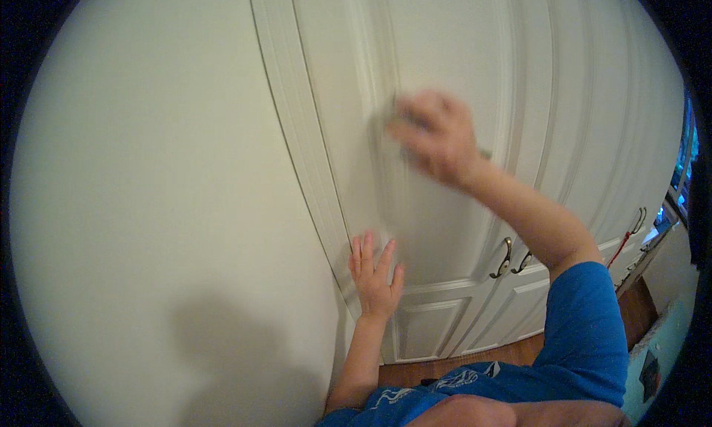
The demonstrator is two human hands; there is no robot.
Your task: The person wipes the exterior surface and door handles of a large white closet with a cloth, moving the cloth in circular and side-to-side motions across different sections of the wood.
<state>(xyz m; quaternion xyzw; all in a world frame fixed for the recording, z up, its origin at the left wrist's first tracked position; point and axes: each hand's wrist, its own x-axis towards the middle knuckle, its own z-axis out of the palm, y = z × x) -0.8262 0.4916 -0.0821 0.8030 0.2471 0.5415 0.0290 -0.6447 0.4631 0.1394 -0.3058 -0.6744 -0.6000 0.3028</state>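
Observation:
Raised in front of a white panelled wardrobe door (445, 49) is my right hand (436, 138), blurred, with its fingers bent. Something small and dark or greenish shows at its fingers and behind the wrist; what it is cannot be told, nor whether the hand touches the door. My left hand (378, 279) lies lower down with its palm against the door's left edge, fingers spread, holding nothing. Right of it, a curved metal handle (502, 258) with a pale middle is fixed to the door, and a similar handle (522, 262) sits on the neighbouring door.
A plain pale wall (167, 177) fills the left side. More wardrobe doors run to the right, where a red cord (619, 250) hangs from a far handle (638, 221). Wooden floor (503, 351) shows below, and a light turquoise surface (670, 338) stands at the lower right.

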